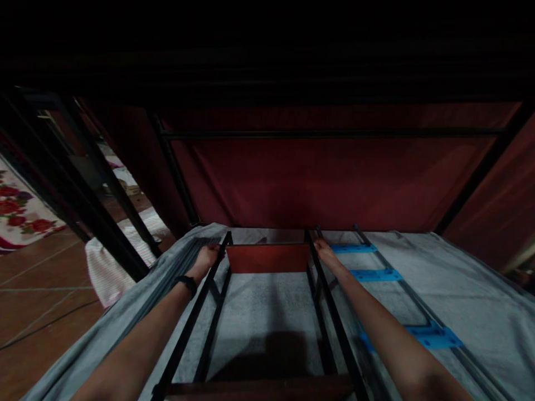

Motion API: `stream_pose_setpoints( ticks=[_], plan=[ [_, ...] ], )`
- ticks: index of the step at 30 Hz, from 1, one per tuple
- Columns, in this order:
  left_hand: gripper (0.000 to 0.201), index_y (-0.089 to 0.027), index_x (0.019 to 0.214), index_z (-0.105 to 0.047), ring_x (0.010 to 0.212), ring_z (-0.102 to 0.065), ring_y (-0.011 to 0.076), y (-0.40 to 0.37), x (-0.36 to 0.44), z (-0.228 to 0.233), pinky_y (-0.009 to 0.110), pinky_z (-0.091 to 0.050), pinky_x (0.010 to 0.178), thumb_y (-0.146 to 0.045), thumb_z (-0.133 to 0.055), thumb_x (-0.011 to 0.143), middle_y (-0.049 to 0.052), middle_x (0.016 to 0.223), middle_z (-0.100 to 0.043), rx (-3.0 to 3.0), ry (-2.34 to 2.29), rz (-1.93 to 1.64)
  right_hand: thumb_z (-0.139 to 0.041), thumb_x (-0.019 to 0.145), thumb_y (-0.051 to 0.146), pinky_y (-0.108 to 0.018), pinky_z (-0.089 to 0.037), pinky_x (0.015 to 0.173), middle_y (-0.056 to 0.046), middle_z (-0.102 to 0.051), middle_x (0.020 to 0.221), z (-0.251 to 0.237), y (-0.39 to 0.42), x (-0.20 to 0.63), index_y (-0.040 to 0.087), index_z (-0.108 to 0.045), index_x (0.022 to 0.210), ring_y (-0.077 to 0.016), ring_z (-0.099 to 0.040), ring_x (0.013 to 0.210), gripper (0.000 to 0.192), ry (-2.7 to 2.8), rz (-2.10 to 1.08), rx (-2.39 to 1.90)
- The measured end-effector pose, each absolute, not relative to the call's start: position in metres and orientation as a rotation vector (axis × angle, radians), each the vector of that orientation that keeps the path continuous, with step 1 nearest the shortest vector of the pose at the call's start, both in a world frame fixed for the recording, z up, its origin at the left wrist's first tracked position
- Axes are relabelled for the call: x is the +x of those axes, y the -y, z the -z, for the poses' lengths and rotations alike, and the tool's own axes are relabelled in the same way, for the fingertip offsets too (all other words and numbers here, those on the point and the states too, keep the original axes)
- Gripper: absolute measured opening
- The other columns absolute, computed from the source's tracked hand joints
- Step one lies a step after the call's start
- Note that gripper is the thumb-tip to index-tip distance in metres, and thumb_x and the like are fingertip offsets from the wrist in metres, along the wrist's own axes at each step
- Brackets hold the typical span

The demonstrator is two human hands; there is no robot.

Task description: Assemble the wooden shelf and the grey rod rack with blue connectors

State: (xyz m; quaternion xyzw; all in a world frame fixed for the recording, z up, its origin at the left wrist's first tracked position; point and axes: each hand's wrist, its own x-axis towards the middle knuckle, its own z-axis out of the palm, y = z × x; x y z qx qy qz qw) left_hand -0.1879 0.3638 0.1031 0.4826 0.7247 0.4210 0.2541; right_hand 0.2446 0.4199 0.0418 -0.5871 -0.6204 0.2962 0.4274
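Observation:
A black metal frame (208, 307) with paired side rails lies in front of me on a grey-blue sheet (267, 312). A reddish-brown board (267, 258) spans its far end, and a darker brown board (259, 388) crosses near the bottom. My left hand (208, 259), with a dark band on the wrist, is closed around the frame's left rail near the far end. On the opposite side, my right hand (325, 252) grips the right rail; its fingers are partly hidden.
To the right lies a dark tubular frame with blue plastic crosspieces (432, 336). Maroon cloth (334, 178) hangs behind dark metal bars (334, 133). A dark beam runs overhead. Black posts (87, 217) stand at left, beside a striped cloth (119, 262) and tiled floor (50, 301).

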Motion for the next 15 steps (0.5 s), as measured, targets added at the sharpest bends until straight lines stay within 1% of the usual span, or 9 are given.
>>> stream_pose_setpoints(
  ticks=[3, 6, 8, 11, 13, 15],
  plan=[
    [0.02, -0.013, 0.075, -0.059, 0.053, -0.056, 0.0175, -0.372, -0.184, -0.093, 0.029, -0.044, 0.052, -0.031, -0.054, 0.084, 0.003, 0.055, -0.056, 1.172, -1.958, -1.188, -0.041, 0.087, 0.027, -0.025, -0.046, 0.069, -0.002, -0.062, 0.075, -0.041, -0.423, 0.243, 0.023, -0.052, 0.08, -0.0166, -0.06, 0.076, 0.014, 1.578, -0.737, -1.507],
    [0.016, -0.015, 0.079, -0.056, 0.056, -0.058, 0.0165, -0.375, -0.184, -0.088, 0.028, -0.047, 0.056, -0.028, -0.05, 0.086, 0.004, 0.061, -0.058, 1.111, -1.92, -1.225, -0.039, 0.088, 0.025, -0.024, -0.046, 0.068, -0.002, -0.061, 0.072, -0.041, -0.425, 0.242, 0.024, -0.051, 0.077, -0.0163, -0.06, 0.073, 0.016, 1.604, -0.743, -1.539],
    [0.014, -0.016, 0.079, -0.055, 0.055, -0.056, 0.0155, -0.375, -0.185, -0.086, 0.028, -0.046, 0.056, -0.026, -0.049, 0.086, 0.003, 0.062, -0.058, 1.105, -1.917, -1.226, -0.039, 0.088, 0.025, -0.024, -0.046, 0.068, -0.002, -0.061, 0.071, -0.043, -0.425, 0.242, 0.024, -0.05, 0.075, -0.0164, -0.061, 0.073, 0.017, 1.623, -0.75, -1.552],
    [0.009, -0.016, 0.078, -0.055, 0.055, -0.052, 0.0156, -0.377, -0.189, -0.083, 0.029, -0.042, 0.054, -0.021, -0.048, 0.083, 0.003, 0.061, -0.056, 1.128, -1.959, -1.223, -0.04, 0.089, 0.025, -0.025, -0.047, 0.071, -0.003, -0.062, 0.073, -0.047, -0.425, 0.244, 0.023, -0.05, 0.073, -0.0168, -0.061, 0.074, 0.018, 1.65, -0.753, -1.558],
    [0.006, -0.016, 0.077, -0.054, 0.057, -0.052, 0.0163, -0.379, -0.191, -0.081, 0.029, -0.04, 0.055, -0.016, -0.049, 0.079, 0.002, 0.061, -0.056, 1.167, -1.996, -1.223, -0.042, 0.088, 0.025, -0.025, -0.046, 0.074, -0.003, -0.063, 0.075, -0.05, -0.425, 0.245, 0.023, -0.051, 0.072, -0.0169, -0.061, 0.077, 0.019, 1.665, -0.75, -1.555],
    [0.005, -0.016, 0.077, -0.054, 0.06, -0.053, 0.0171, -0.381, -0.192, -0.081, 0.029, -0.04, 0.056, -0.014, -0.05, 0.075, 0.002, 0.061, -0.055, 1.233, -2.021, -1.226, -0.042, 0.088, 0.025, -0.025, -0.046, 0.075, -0.002, -0.062, 0.073, -0.052, -0.425, 0.245, 0.023, -0.05, 0.069, -0.0166, -0.061, 0.076, 0.02, 1.676, -0.753, -1.552]
  ],
)
